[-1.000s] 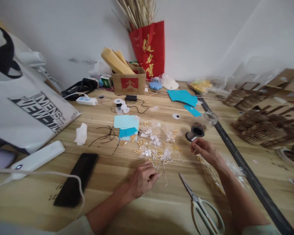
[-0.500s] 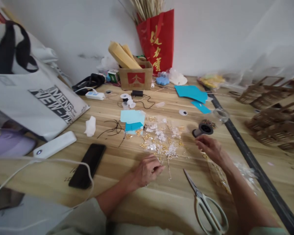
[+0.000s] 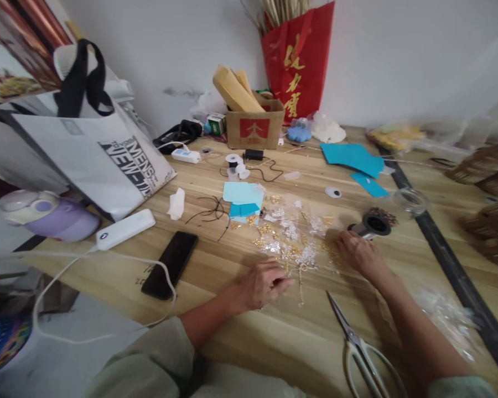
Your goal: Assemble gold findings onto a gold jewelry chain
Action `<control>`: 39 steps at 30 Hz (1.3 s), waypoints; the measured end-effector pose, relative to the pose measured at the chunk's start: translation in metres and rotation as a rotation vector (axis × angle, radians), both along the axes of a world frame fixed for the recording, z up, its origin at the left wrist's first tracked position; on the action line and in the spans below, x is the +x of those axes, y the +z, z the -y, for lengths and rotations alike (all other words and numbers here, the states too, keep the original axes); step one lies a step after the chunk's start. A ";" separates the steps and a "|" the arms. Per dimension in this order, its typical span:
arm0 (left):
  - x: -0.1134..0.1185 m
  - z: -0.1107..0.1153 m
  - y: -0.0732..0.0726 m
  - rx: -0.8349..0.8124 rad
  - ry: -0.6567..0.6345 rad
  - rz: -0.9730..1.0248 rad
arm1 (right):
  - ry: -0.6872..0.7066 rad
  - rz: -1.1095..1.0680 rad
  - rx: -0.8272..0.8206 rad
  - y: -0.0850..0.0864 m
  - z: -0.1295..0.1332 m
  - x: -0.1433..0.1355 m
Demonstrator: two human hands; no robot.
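Rolled papers are held in the cardboard box (image 3: 255,127) at the table's (image 3: 274,342) far edge. The left hand (image 3: 263,284) is curled, apparently pinching a trinket from the bead pile (image 3: 292,243) mid-table; the right hand (image 3: 359,251), loosely closed beside the spool (image 3: 369,225), has been lowered onto the pile's right side since earlier.

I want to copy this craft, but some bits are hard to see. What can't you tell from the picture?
Head view only:
- Left hand: curled fingers hide anything in its grip.
- Right hand: its back covers its fingertips.
- Gold and silver trinkets: too small to identify.
- Scissors: handles cut off by the bottom edge.
- Wooden baskets: blurred, cut off at right.
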State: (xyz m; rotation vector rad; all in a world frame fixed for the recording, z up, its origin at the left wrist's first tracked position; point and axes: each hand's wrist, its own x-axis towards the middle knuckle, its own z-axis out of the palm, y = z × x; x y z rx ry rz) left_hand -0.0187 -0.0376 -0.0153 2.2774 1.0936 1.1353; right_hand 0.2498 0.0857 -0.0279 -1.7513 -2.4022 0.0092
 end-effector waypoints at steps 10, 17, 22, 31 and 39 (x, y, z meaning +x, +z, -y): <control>0.004 -0.002 0.020 -0.087 0.028 0.186 | -0.057 -0.313 -0.108 0.018 0.008 0.031; 0.013 0.002 0.034 -0.058 -0.019 0.163 | -0.043 -0.215 -0.131 0.029 0.008 0.015; 0.020 -0.003 0.040 -0.001 -0.077 0.121 | -0.094 -0.011 -0.172 0.029 -0.001 -0.007; 0.021 -0.012 0.027 0.013 0.023 0.133 | -0.098 0.094 -0.174 0.018 0.000 -0.010; 0.014 -0.018 0.013 -0.007 0.076 0.161 | -0.117 -0.109 -0.104 0.023 0.013 0.018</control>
